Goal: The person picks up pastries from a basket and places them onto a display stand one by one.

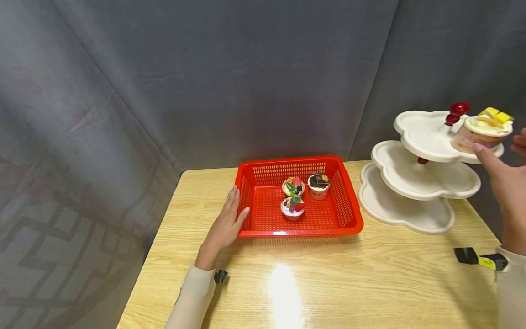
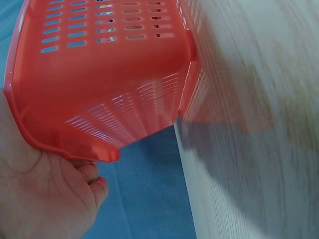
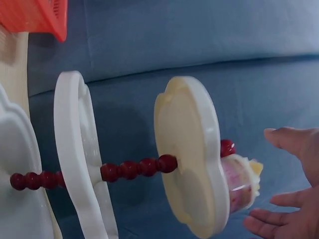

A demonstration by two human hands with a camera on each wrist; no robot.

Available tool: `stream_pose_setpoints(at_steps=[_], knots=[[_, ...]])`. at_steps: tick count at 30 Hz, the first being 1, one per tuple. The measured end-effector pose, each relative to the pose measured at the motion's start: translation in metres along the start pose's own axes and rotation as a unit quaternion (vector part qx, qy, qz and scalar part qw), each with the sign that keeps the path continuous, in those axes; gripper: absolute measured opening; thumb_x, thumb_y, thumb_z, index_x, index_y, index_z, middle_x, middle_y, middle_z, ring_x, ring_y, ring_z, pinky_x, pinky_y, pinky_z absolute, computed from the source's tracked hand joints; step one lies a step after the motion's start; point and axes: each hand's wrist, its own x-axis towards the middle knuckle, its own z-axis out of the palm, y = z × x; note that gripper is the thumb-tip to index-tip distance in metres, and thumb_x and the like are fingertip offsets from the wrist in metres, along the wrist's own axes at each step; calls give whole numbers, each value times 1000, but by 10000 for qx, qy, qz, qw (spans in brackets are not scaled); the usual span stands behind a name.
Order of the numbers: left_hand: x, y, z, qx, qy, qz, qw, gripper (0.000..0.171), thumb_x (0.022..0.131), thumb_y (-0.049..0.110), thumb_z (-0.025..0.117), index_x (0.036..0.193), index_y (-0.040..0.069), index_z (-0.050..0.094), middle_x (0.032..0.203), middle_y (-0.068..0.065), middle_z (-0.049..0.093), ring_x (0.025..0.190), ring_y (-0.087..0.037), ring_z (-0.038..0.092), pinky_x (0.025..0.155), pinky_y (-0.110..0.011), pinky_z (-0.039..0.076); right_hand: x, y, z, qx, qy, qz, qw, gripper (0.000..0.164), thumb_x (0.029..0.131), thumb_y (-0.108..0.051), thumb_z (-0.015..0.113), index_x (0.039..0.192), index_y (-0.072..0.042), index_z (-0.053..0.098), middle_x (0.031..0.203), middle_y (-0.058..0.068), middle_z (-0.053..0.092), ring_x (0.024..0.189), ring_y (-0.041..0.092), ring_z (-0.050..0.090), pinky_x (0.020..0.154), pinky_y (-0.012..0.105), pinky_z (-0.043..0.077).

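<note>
On the top tier of a white three-tier stand sits a dessert cup with cream and yellow fruit cubes. My right hand is beside that cup, its fingers spread; in the right wrist view a gap shows between the fingers and the cup. My left hand rests against the left rim of a red plastic basket, fingers extended along it. Inside the basket are a fruit tart, a cupcake with berries and a chocolate-topped dessert cup.
The basket and stand share a light wooden table, the stand close to its right edge. Behind the table hangs a grey curtain. Red beads form the stand's central post.
</note>
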Motion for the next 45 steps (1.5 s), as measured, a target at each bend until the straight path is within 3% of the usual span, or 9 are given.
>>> stream_pose_setpoints(at_steps=[8, 13, 16, 20, 28, 36, 38, 43, 45], knots=[[-1, -2, 4, -91, -38, 28, 9999, 75, 108, 48, 40, 162, 3, 14, 171, -7, 6, 157, -26, 6, 120, -54, 21, -32, -3, -10, -137, -64, -453, 9989, 66, 94, -22, 71, 153, -19, 42, 149, -5, 46, 132, -1, 40, 116, 20, 22], [-2, -5, 6, -82, 18, 10, 10000, 73, 108, 40, 45, 162, 2, 15, 171, -8, 6, 156, -29, 8, 120, -55, 21, -60, -8, -9, -157, -214, -108, 9996, 68, 94, -20, 71, 155, -20, 40, 154, -3, 43, 141, 7, 38, 118, 23, 18], [-3, -6, 6, -19, 28, -16, 10000, 73, 108, 41, 45, 162, 3, 14, 171, -7, 6, 156, -29, 8, 120, -54, 21, -77, -9, -5, -83, -235, 45, 9997, 68, 92, -20, 74, 153, -22, 44, 151, -3, 48, 137, 5, 41, 117, 23, 20], [-3, -5, 5, -111, -19, -16, 9999, 73, 108, 43, 43, 162, 4, 14, 171, -7, 6, 156, -28, 7, 121, -53, 20, -96, -7, 1, 105, -287, -87, 9995, 68, 87, -16, 80, 148, -23, 53, 140, -7, 56, 125, 2, 49, 112, 21, 27], [-3, -7, 6, -86, -25, -26, 10000, 72, 108, 41, 45, 163, 5, 14, 171, -6, 6, 157, -25, 6, 121, -51, 20, -128, -5, 21, 467, -1168, 257, 9917, 72, 83, -12, 84, 147, -23, 55, 138, -3, 60, 117, 0, 54, 107, 18, 36], [0, -9, 3, -88, 26, 41, 9999, 72, 108, 43, 43, 162, 4, 14, 171, -5, 5, 157, -24, 5, 121, -51, 20, -152, -3, 51, 650, -1987, -106, 9779, 73, 80, -6, 86, 146, -12, 56, 131, -2, 64, 107, -6, 58, 88, 7, 43], [1, -8, 2, -104, 15, 55, 9999, 73, 109, 43, 42, 162, 3, 14, 171, -6, 5, 157, -24, 4, 121, -51, 20, -159, -4, 60, 654, -2213, -239, 9727, 73, 81, -9, 86, 147, -11, 55, 131, 2, 64, 106, -7, 57, 87, 6, 43], [1, -6, 2, -137, 29, 65, 9999, 72, 109, 42, 43, 162, 3, 14, 171, -6, 5, 157, -24, 4, 121, -51, 19, -172, -7, 83, 675, -2831, -687, 9542, 75, 83, -16, 86, 148, -5, 51, 133, 21, 62, 113, 21, 62, 86, 6, 44], [1, -6, 2, -125, 39, 74, 9999, 73, 108, 44, 42, 162, 3, 14, 171, -6, 5, 157, -27, 6, 121, -51, 20, -175, -8, 91, 668, -3075, -764, 9461, 75, 83, -17, 86, 147, -3, 51, 134, 21, 62, 114, 34, 62, 86, 7, 45]])
